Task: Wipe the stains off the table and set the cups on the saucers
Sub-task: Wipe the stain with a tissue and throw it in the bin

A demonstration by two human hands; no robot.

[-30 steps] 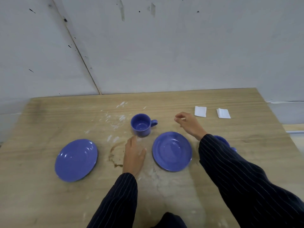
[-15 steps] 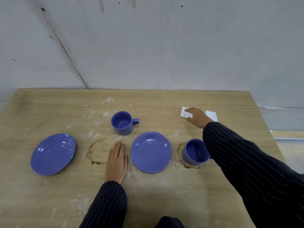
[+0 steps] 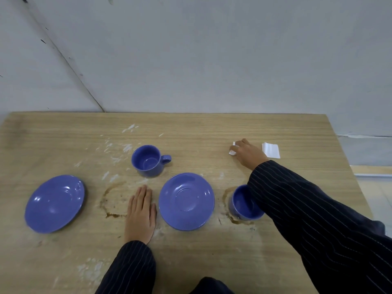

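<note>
Two blue saucers lie on the wooden table, one at the left and one in the middle. A blue cup stands upright behind the middle saucer, handle to the right. Another blue cup stands right of that saucer, partly hidden by my sleeve, on a brown stain. A brown ring stain marks the wood between the saucers. My left hand rests flat beside that ring. My right hand is curled over a white folded tissue at the back right.
A second folded white tissue lies just right of my right hand. White smears streak the wood behind and left of the back cup. A grey wall runs along the table's far edge. The table's right edge is near the tissues.
My right hand has reached farther back to the left tissue and closed its fingers over it. The view has shifted right, bringing the right cup into sight. My left hand has stayed flat.
</note>
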